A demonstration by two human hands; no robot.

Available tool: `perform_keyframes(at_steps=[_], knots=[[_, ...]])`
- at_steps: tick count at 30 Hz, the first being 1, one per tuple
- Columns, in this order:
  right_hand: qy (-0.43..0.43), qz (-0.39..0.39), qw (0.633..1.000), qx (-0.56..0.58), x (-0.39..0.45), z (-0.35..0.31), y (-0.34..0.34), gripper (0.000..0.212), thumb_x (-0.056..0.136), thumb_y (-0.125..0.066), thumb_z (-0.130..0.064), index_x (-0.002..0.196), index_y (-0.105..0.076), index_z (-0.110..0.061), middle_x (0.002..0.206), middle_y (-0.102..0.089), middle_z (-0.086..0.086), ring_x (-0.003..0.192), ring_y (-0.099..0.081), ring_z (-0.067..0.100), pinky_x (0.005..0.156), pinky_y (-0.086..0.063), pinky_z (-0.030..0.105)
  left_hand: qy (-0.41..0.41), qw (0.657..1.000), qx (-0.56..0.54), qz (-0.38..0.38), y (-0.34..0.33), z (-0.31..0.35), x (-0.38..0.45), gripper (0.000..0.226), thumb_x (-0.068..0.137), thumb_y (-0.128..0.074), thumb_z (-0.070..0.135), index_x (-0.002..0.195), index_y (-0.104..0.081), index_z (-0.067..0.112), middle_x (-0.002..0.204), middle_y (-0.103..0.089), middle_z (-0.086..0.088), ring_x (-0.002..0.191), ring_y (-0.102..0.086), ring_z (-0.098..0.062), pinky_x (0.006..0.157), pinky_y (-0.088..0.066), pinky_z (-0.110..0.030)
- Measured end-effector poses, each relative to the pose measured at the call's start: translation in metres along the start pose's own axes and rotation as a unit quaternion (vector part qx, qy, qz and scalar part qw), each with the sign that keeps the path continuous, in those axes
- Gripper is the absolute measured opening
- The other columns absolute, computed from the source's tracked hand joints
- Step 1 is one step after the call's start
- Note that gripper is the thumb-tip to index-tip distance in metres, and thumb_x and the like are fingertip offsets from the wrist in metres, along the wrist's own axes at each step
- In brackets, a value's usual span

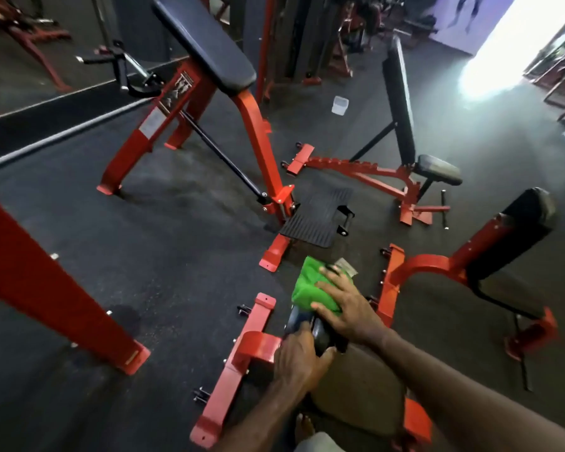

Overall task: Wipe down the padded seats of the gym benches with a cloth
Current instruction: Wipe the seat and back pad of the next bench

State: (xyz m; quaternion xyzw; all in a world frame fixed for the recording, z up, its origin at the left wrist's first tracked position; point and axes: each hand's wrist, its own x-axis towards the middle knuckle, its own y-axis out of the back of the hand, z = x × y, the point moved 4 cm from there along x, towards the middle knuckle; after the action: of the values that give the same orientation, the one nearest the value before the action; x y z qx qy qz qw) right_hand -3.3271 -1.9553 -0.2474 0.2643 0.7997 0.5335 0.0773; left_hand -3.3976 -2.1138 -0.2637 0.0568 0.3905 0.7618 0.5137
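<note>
The right hand (346,305) lies flat with fingers spread on a green cloth (310,285), pressing it onto the dark padded seat (304,321) of the nearest bench, whose red frame (242,350) shows to the left of the hands. The left hand (297,360) sits nearer the person, fingers curled round the near edge of that pad, thumb on its right side, apparently steadying it. The pad's long axis runs straight away from the person, so the cloth lies just beyond the left hand and directly under the right; the right hand is the one placed to stroke along that line. Farther ahead, well apart from the hands, stand an inclined bench (206,40) and an upright bench (402,102), likely still to be wiped.
</note>
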Motion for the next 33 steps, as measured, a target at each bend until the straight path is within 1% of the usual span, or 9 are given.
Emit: perform_keyframes(at_steps=[3, 9, 13, 19, 22, 24, 29, 31, 33], knots=[[-0.134, 0.041, 0.99, 0.016, 0.019, -0.003, -0.01, 0.056, 0.092, -0.063, -0.058, 0.134, -0.066, -0.021, 0.161, -0.041, 0.008, 0.151, -0.033, 0.029, 0.126, -0.024, 0.045, 0.015, 1.0, 0.004, -0.005, -0.003, 0.0, 0.001, 0.062, 0.091, -0.062, 0.06, 0.136, -0.047, 0.02, 0.128, -0.065, -0.006, 0.12, -0.062, -0.025, 0.099, -0.051, -0.037], [0.038, -0.062, 0.996, -0.046, 0.011, -0.002, 0.006, 0.063, 0.095, -0.057, -0.065, 0.136, -0.065, -0.018, 0.157, -0.048, 0.004, 0.152, -0.031, 0.026, 0.126, -0.025, 0.044, 0.003, 1.0, 0.024, -0.009, -0.001, 0.001, 0.003, 0.057, 0.091, -0.061, 0.06, 0.129, -0.048, 0.019, 0.126, -0.066, -0.007, 0.119, -0.063, -0.027, 0.096, -0.051, -0.037], [-0.121, 0.034, 0.991, -0.035, 0.029, -0.013, -0.009, 0.06, 0.088, -0.058, -0.066, 0.123, -0.073, -0.019, 0.145, -0.059, 0.005, 0.142, -0.044, 0.03, 0.122, -0.03, 0.048, 0.031, 0.999, 0.026, -0.027, 0.001, 0.001, 0.004, 0.064, 0.089, -0.065, 0.059, 0.134, -0.051, 0.017, 0.128, -0.065, -0.011, 0.123, -0.061, -0.03, 0.098, -0.049, -0.037], [0.072, 0.007, 0.997, -0.034, 0.009, -0.009, -0.005, 0.043, 0.094, -0.062, -0.059, 0.116, -0.075, -0.025, 0.13, -0.067, -0.005, 0.135, -0.051, 0.02, 0.118, -0.033, 0.048, 0.049, 0.999, 0.017, -0.004, 0.012, 0.01, 0.011, 0.072, 0.065, -0.076, 0.062, 0.122, -0.058, 0.023, 0.117, -0.07, -0.003, 0.111, -0.066, -0.026, 0.084, -0.05, -0.031], [-0.052, 0.087, 0.995, 0.008, 0.034, 0.001, -0.004, 0.041, 0.09, -0.066, -0.055, 0.112, -0.077, -0.022, 0.132, -0.067, -0.002, 0.131, -0.054, 0.022, 0.121, -0.03, 0.038, 0.041, 0.999, -0.002, -0.003, 0.011, 0.018, 0.021, 0.092, 0.062, -0.081, 0.058, 0.139, -0.046, 0.021, 0.133, -0.061, -0.003, 0.123, -0.059, -0.024, 0.099, -0.051, -0.034], [-0.101, 0.126, 0.987, 0.022, 0.028, -0.002, -0.015, 0.039, 0.089, -0.067, -0.052, 0.109, -0.077, -0.021, 0.132, -0.067, 0.0, 0.134, -0.052, 0.023, 0.119, -0.032, 0.043, 0.029, 0.999, -0.024, 0.003, 0.009, 0.025, 0.027, 0.095, 0.065, -0.084, 0.05, 0.144, -0.042, 0.022, 0.137, -0.057, -0.002, 0.127, -0.057, -0.023, 0.101, -0.048, -0.033], [0.116, 0.041, 0.992, 0.016, 0.02, 0.027, -0.006, 0.045, 0.097, -0.059, -0.06, 0.122, -0.074, -0.025, 0.135, -0.066, -0.006, 0.136, -0.053, 0.021, 0.115, -0.037, 0.048, 0.07, 0.997, -0.026, 0.026, -0.004, 0.033, 0.025, 0.076, 0.067, -0.075, 0.055, 0.13, -0.05, 0.019, 0.124, -0.063, -0.003, 0.117, -0.062, -0.024, 0.088, -0.049, -0.031], [0.039, 0.04, 0.998, 0.025, 0.053, 0.041, 0.0, 0.047, 0.097, -0.053, -0.063, 0.116, -0.075, -0.026, 0.126, -0.07, -0.006, 0.123, -0.062, 0.021, 0.107, -0.045, 0.041, 0.085, 0.996, -0.002, 0.039, -0.007, 0.033, 0.029, 0.087, 0.062, -0.068, 0.063, 0.134, -0.046, 0.019, 0.129, -0.06, -0.004, 0.12, -0.06, -0.025, 0.094, -0.051, -0.034], [-0.153, 0.067, 0.983, 0.076, 0.071, 0.048, -0.003, 0.052, 0.091, -0.051, -0.069, 0.103, -0.076, -0.025, 0.108, -0.074, -0.002, 0.106, -0.068, 0.024, 0.093, -0.052, 0.04, 0.098, 0.994, 0.026, 0.049, -0.007, 0.035, 0.037, 0.089, 0.058, -0.066, 0.065, 0.132, -0.045, 0.02, 0.128, -0.06, -0.004, 0.12, -0.06, -0.027, 0.094, -0.052, -0.038]])
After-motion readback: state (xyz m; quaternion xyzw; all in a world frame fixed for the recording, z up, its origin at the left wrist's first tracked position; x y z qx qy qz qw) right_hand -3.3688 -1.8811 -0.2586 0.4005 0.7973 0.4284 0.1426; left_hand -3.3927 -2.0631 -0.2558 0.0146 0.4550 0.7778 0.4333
